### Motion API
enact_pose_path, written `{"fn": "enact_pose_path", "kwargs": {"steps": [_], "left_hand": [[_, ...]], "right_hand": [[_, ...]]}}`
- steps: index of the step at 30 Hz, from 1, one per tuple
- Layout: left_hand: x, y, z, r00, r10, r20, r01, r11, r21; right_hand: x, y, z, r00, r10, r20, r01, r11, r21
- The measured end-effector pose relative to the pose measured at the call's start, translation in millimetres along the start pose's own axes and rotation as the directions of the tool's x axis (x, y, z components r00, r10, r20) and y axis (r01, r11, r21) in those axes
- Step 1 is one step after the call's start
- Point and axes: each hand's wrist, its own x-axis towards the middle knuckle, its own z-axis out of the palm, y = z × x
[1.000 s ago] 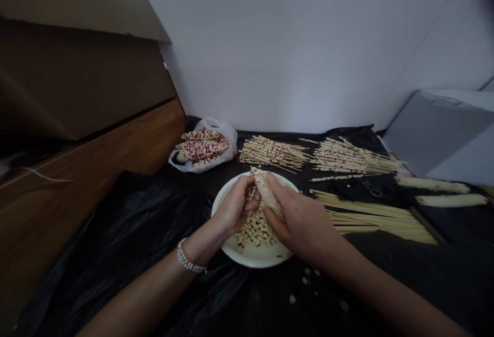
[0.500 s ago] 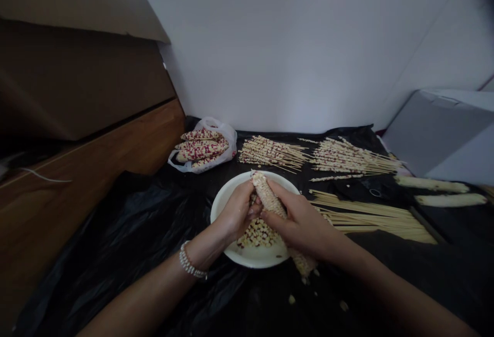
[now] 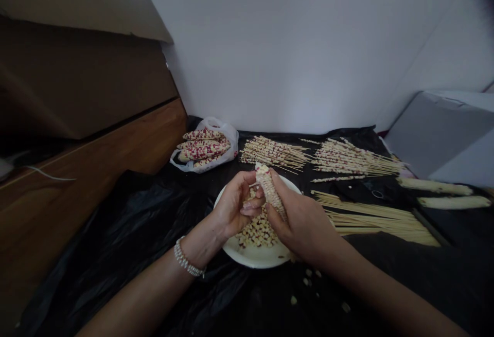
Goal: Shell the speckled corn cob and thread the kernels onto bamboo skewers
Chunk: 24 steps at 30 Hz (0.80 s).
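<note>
I see crinkled, glossy plastic sheeting [image 3: 127,234] lower left, smooth wood-grained board [image 3: 131,144] at left, matt cardboard [image 3: 88,74] upper left, and a rough, knobbly cob [image 3: 268,187] mid-frame.

The right hand [image 3: 303,219] covers the lower part of the pale, cylindrical corn cob [image 3: 269,188] and also some of the round white bowl [image 3: 252,260]. The large brown cardboard box [image 3: 85,74] is cut by the left edge, and the small pale bits [image 3: 294,300] on the black plastic sheet [image 3: 96,234] are too blurred to identify.
</note>
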Motion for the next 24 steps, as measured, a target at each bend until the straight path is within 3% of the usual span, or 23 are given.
{"fn": "enact_pose_path", "kwargs": {"steps": [8, 13, 17, 24], "left_hand": [[-0.9, 2.7, -0.9, 0.998, -0.059, 0.006, 0.059, 0.995, -0.076], [0.5, 0.2, -2.0, 0.998, 0.006, -0.063, -0.007, 1.000, -0.026], [1.3, -2.6, -2.1, 0.996, 0.067, -0.051, -0.066, 0.998, 0.023], [0.7, -5.1, 0.3, 0.995, 0.058, -0.080, -0.050, 0.993, 0.107]], "right_hand": [[-4.1, -1.4, 5.8, 0.999, -0.039, -0.018, 0.038, 0.999, -0.017], [-4.5, 0.3, 6.8, 0.999, -0.025, 0.039, 0.026, 0.999, -0.029], [-3.9, 1.1, 5.2, 0.999, -0.020, 0.043, 0.021, 0.999, -0.024], [-5.0, -1.9, 2.5, 1.000, -0.004, 0.011, 0.005, 0.995, -0.104]]}}
